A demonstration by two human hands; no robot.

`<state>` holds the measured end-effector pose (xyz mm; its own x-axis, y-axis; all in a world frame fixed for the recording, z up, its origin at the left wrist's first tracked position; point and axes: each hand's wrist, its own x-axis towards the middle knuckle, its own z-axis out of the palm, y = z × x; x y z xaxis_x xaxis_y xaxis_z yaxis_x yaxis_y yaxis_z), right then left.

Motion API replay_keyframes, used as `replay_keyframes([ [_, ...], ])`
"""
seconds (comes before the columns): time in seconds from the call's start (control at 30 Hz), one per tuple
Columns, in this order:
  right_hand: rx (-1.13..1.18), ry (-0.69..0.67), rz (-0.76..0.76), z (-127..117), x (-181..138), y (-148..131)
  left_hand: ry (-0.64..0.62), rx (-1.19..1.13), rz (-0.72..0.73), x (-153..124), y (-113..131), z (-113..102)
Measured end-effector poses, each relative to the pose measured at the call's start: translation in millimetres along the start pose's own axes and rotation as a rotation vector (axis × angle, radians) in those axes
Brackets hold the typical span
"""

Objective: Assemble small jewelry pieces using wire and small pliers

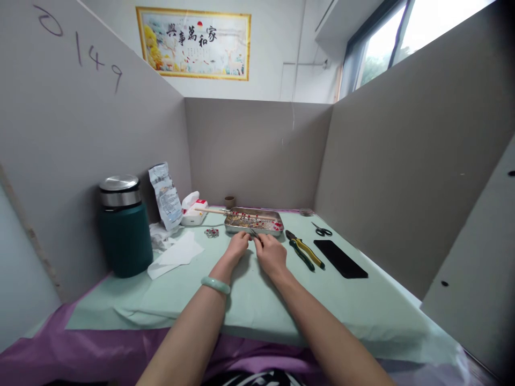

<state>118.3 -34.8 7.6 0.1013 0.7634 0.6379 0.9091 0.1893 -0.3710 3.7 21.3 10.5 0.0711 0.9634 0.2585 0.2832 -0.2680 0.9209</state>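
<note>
My left hand (237, 245) and my right hand (271, 253) rest close together on the pale green table cover (249, 300), just in front of a shallow metal tray (254, 222). Both hands have their fingers curled and pinched toward each other around a small dark item (254, 234) that I cannot make out. The tray holds many tiny beads and red bits. A pale green bangle (215, 284) sits on my left wrist.
Pliers (303, 250), small scissors (322, 231) and a black phone (340, 258) lie right of the tray. At the left stand a dark green flask (124, 228), a plastic bag (166, 195), white tissues (177, 253), a white box (193, 210). Grey partitions enclose the table.
</note>
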Motion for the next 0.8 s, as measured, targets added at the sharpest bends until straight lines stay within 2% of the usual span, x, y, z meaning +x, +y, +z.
replay_keyframes([
  [0.13, 0.274, -0.158, 0.19, 3.5, 9.0, 15.3, -0.123, -0.3, -0.148, -7.6, 8.9, -3.4],
  [0.33, 0.62, -0.274, 0.259, 11.6, 12.5, 20.8, -0.203, -0.469, -0.139, -8.3, 10.7, -7.3],
  [0.57, 0.653, -0.271, 0.247, 14.2, 12.0, 22.3, -0.178, -0.523, -0.047, -6.9, 9.2, -6.2],
  [0.8, 0.616, -0.262, 0.206, 14.2, 12.0, 22.6, -0.108, -0.407, 0.025, -9.0, 11.2, -6.3],
])
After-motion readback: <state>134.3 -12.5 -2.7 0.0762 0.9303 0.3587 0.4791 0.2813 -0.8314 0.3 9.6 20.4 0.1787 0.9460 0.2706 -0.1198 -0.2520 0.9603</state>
